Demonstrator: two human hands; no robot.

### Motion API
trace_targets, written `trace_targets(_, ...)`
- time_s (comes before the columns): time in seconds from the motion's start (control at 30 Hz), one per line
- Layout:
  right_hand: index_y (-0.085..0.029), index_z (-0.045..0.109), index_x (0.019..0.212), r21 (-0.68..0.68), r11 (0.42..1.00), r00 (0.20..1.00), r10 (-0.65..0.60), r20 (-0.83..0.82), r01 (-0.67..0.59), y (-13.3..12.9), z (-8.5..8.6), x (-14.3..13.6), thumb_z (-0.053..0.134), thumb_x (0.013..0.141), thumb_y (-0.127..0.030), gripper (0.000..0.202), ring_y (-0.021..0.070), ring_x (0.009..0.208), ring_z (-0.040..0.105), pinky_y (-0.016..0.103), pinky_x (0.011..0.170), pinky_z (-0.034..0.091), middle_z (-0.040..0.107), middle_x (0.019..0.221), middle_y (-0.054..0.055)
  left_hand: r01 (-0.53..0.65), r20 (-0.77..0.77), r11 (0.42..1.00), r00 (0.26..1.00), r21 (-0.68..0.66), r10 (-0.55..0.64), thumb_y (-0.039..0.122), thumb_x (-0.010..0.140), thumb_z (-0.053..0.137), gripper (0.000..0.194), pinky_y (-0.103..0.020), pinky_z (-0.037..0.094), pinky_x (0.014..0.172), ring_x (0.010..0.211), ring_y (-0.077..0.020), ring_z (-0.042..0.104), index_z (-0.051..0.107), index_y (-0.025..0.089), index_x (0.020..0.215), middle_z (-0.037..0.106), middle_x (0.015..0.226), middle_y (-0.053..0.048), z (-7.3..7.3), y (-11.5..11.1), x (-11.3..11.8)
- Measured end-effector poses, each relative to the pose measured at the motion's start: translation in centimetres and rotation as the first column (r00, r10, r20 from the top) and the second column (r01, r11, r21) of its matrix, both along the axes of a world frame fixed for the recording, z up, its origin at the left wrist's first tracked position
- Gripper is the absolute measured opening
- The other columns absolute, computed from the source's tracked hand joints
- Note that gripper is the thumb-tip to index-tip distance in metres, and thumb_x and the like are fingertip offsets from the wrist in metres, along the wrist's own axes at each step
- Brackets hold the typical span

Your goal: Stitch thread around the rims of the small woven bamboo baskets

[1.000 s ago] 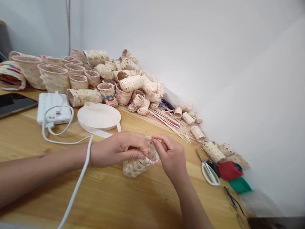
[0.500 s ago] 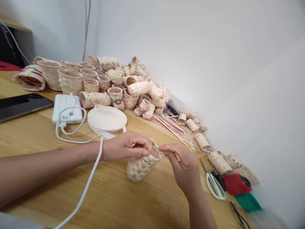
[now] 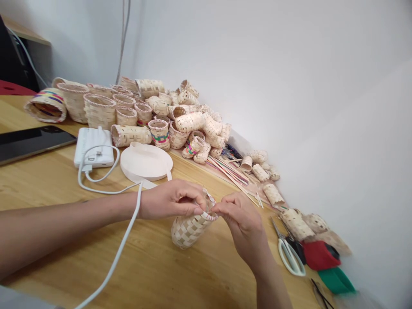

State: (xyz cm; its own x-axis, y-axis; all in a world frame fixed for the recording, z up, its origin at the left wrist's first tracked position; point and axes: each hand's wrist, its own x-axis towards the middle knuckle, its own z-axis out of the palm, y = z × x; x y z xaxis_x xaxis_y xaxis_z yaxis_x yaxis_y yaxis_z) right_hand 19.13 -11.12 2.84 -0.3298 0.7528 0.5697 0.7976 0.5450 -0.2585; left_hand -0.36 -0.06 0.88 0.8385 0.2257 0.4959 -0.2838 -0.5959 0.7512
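white cable (image 3: 128, 231) — across left wrist (image 3: 148, 203)

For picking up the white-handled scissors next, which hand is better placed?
Probably the right hand: the scissors lie on its side, while the left hand is farther away and grips the basket near its top.

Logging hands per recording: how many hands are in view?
2: the left hand, gripping the woven basket at its rim, and the right hand, at the rim's right side. No other hand shows.
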Motion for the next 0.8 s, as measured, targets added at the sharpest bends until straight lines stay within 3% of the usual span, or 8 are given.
trace_targets(0.5, -0.022, 0.066, 0.088, -0.006, 0.999, 0.999, 0.034, -0.001, -0.034, 0.11, 0.34, -0.32, 0.052, 0.089, -0.007, 0.02, 0.0147, 0.076, 0.054, 0.027, 0.066, 0.043, 0.06, 0.078, 0.001, -0.007, -0.022, 1.0, 1.0, -0.004, 0.007, 0.02, 0.09, 0.051, 0.016, -0.021, 0.044, 0.071, 0.077, -0.0142, 0.058, 0.064, 0.013, 0.083, 0.063, 0.081, -0.004, 0.03, -0.05, 0.05)
trace_targets(0.8, -0.021, 0.066, 0.084, 0.036, 0.998, 0.994, 0.054, 0.096, -0.058, -0.1, 0.89, -0.4, 0.048, 0.088, -0.001, 0.027, 0.0144, 0.073, 0.052, 0.026, 0.063, 0.041, 0.062, 0.075, 0.002, -0.02, -0.017, 1.0, 1.0, 0.022, 0.02, 0.02, 0.09, 0.051, 0.015, -0.021, 0.045, 0.073, 0.078, -0.0148, 0.059, 0.064, 0.014, 0.083, 0.064, 0.082, -0.005, 0.04, -0.45, 0.14)
